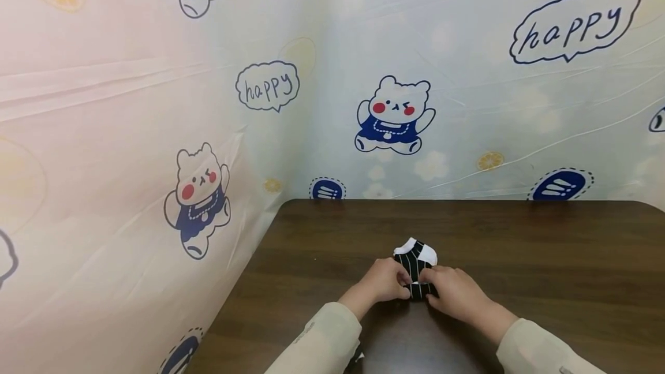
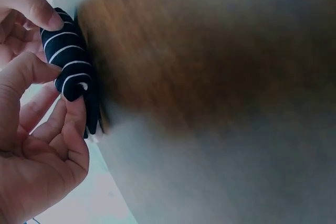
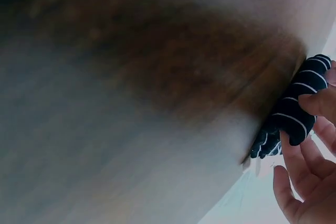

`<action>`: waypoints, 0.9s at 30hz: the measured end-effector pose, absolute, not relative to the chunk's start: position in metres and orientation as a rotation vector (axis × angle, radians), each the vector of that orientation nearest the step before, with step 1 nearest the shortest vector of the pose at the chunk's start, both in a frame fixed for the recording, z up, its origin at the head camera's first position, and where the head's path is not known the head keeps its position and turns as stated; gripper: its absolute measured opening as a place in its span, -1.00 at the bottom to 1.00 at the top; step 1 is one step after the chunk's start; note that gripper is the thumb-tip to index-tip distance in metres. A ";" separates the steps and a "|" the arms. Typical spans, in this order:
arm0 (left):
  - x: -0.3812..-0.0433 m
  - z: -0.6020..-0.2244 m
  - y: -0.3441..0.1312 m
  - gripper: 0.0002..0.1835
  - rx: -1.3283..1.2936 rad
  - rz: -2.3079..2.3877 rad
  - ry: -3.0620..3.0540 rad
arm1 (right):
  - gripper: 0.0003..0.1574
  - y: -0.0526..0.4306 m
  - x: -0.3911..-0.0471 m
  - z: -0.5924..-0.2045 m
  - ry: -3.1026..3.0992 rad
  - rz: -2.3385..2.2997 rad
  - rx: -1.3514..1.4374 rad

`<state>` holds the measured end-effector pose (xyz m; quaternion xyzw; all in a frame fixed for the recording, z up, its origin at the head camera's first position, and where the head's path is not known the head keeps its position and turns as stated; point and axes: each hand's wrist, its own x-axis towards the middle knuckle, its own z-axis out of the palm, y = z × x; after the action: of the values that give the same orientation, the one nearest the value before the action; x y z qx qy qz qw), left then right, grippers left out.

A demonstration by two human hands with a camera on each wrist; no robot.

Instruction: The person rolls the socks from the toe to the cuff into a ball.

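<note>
Striped black sock (image 1: 413, 264) lies on the worktop (image 1: 291, 258), its near end rolled; left hand (image 1: 384, 280) and right hand (image 1: 458, 293) pinch that end, each grip narrowed onto it.

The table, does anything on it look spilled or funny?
Nothing looks spilled. One odd bit: a small dark-and-white thing peeks out beside the left sleeve, away from the partly rolled striped sock; it's mostly hidden, so I can't name it.

Soft light, blurry wrist-view tabletop (image 2: 184, 66)
</note>
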<state>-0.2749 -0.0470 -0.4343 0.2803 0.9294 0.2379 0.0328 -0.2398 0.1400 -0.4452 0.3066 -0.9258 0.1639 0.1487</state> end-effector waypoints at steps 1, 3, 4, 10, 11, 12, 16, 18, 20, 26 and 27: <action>-0.274 -0.435 -0.048 -0.88 0.855 0.756 2.856 | -0.70 0.140 -0.240 -0.445 -2.670 0.481 0.879; -0.273 -0.436 -0.048 -0.86 0.849 0.783 2.853 | -0.72 0.140 -0.241 -0.445 -2.693 0.501 0.866; -0.272 -0.435 -0.049 -0.84 0.853 0.791 2.855 | -0.72 0.140 -0.242 -0.445 -2.710 0.511 0.855; -0.266 -0.435 -0.051 -0.74 0.945 0.794 2.930 | -0.77 0.140 -0.246 -0.444 -2.794 0.596 0.835; -0.265 -0.434 -0.051 -0.73 0.959 0.783 2.950 | -0.78 0.141 -0.247 -0.444 -2.800 0.613 0.844; -0.264 -0.434 -0.051 -0.72 0.973 0.771 2.966 | -0.79 0.141 -0.248 -0.443 -2.809 0.637 0.852; -0.259 -0.432 -0.052 -0.70 1.015 0.712 3.011 | -0.79 0.143 -0.251 -0.442 -2.823 0.721 0.880; -0.256 -0.432 -0.052 -0.70 1.044 0.682 3.029 | -0.80 0.144 -0.252 -0.440 -2.829 0.757 0.891; -0.255 -0.432 -0.052 -0.70 1.064 0.653 3.048 | -0.80 0.145 -0.253 -0.440 -2.832 0.780 0.903; -0.252 -0.434 -0.053 -0.71 1.122 0.560 3.100 | -0.81 0.146 -0.254 -0.439 -2.824 0.823 0.934; -0.252 -0.434 -0.052 -0.71 1.129 0.541 3.106 | -0.80 0.146 -0.254 -0.439 -2.819 0.824 0.939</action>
<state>-0.2519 -0.0524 -0.4344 0.3353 0.9225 0.1607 -0.1036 -0.2538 0.1462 -0.4390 0.3044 -0.9138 0.2672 0.0289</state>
